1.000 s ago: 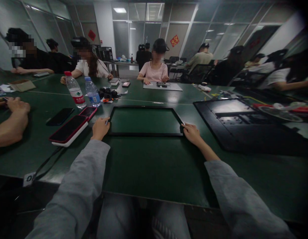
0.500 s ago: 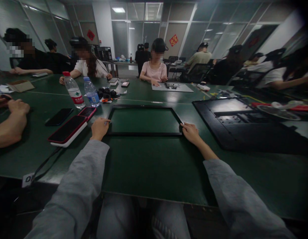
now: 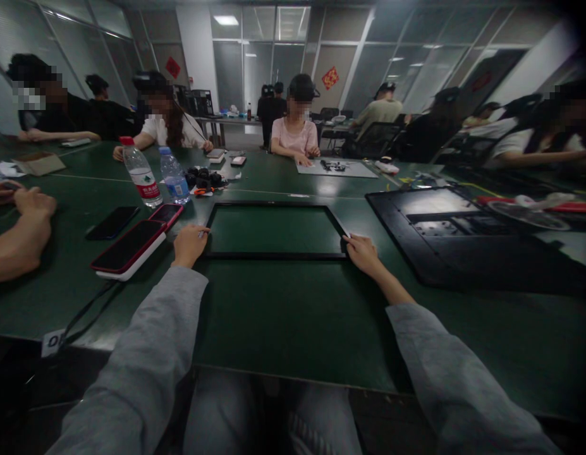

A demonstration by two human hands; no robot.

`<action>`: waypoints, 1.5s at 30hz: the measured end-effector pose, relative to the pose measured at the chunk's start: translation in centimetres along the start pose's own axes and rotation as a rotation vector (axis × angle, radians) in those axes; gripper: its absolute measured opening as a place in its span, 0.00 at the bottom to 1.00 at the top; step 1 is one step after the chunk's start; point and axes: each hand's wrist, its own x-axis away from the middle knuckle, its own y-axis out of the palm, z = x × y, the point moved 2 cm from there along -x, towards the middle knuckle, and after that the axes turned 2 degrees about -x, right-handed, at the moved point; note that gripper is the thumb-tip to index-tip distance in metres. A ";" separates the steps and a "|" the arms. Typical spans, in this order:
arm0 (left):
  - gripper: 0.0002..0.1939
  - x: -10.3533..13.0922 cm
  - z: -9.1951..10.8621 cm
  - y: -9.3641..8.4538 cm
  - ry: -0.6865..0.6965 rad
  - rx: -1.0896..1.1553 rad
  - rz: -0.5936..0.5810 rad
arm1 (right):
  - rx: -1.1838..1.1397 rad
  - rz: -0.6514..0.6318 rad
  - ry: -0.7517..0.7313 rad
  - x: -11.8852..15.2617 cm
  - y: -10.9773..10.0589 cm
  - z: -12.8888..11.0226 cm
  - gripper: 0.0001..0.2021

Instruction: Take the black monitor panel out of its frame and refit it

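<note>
A thin black rectangular frame (image 3: 274, 256), like a monitor bezel, is in front of me over the green table (image 3: 283, 316). The tabletop shows through its opening. My left hand (image 3: 189, 244) grips the frame's left side near the lower corner, fingers closed round it. On the opposite side, my right hand (image 3: 362, 251) is closed on the right edge, thumb and fingers pinching it. To the right lies a large black panel (image 3: 444, 246) with recesses and a shiny plate, apart from my right hand.
Left of my hands lie a red-rimmed phone (image 3: 131, 248) on a white block and a dark phone (image 3: 113, 223). Behind them stand a red-capped bottle (image 3: 145, 180) and a blue-capped bottle (image 3: 175, 180). Another person's arm (image 3: 22, 234) rests at far left. Opposite, a co-worker handles a grey board (image 3: 354, 170).
My hands and the black frame have barely moved. Across the table, the co-worker's grey board has shifted slightly to the right.
</note>
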 end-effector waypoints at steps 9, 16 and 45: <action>0.20 -0.2 -0.3 0.2 -0.022 0.043 -0.004 | 0.009 0.017 -0.005 0.0 0.1 0.1 0.27; 0.19 -0.1 -0.1 0.0 -0.034 0.054 0.050 | 0.000 0.039 -0.019 0.2 0.0 -0.2 0.27; 0.21 0.2 2.3 0.9 0.285 0.179 -0.141 | -0.033 0.090 0.005 0.3 -0.3 0.0 0.27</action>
